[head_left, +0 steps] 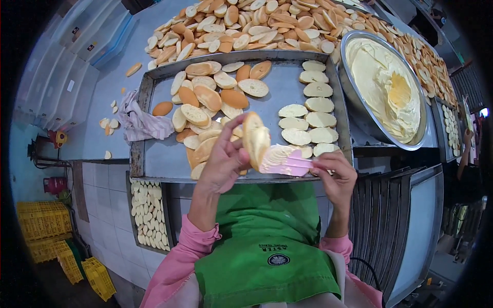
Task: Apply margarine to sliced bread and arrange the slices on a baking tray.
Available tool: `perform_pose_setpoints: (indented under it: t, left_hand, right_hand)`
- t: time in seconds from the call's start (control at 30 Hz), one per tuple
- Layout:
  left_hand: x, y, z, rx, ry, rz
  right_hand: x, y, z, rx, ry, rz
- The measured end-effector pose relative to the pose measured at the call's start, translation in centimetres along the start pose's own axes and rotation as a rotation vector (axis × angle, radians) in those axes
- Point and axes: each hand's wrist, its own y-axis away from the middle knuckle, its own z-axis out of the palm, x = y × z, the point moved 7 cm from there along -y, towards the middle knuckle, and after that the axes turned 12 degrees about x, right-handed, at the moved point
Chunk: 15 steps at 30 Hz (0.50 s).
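My left hand (223, 156) grips an oval bread slice (256, 137) upright, with cream on its face. My right hand (336, 179) pinches the handle of a pink spatula (287, 163), whose cream-laden blade touches that slice's lower right. Both are over a metal tray (141, 118) with loose bread slices (203, 95) piled at left and middle and pale-topped slices (318, 105) lined along its right side. A large steel bowl of pale cream (377, 82) stands right of the tray.
More bread (272, 23) is heaped behind the tray. A striped cloth (146, 126) lies at its left, near stacked plastic bins (72, 82). A filled tray (146, 215), yellow crates (43, 220) and racked metal trays (390, 226) are lower. Another person's hand (467, 136) shows at far right.
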Motion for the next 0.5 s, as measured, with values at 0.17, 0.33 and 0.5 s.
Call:
perform_pose_setpoints:
  t: [0.17,0.33,0.5]
  left_hand:
    - [-2.7,0.5,0.0,-0.100,-0.122,-0.174]
    - [-4.1,1.7,0.9,-0.296,-0.093,-0.260]
    - [-4.2,1.8,1.7,-0.231,-0.010,-0.240]
  right_hand:
    - [-1.5,-1.1,1.3,0.081,0.118,-0.116]
    - [-1.7,-1.6,0.2,0.185,0.299,-0.222]
    - [3.9,1.7,-0.2,0.205,-0.497,0.489]
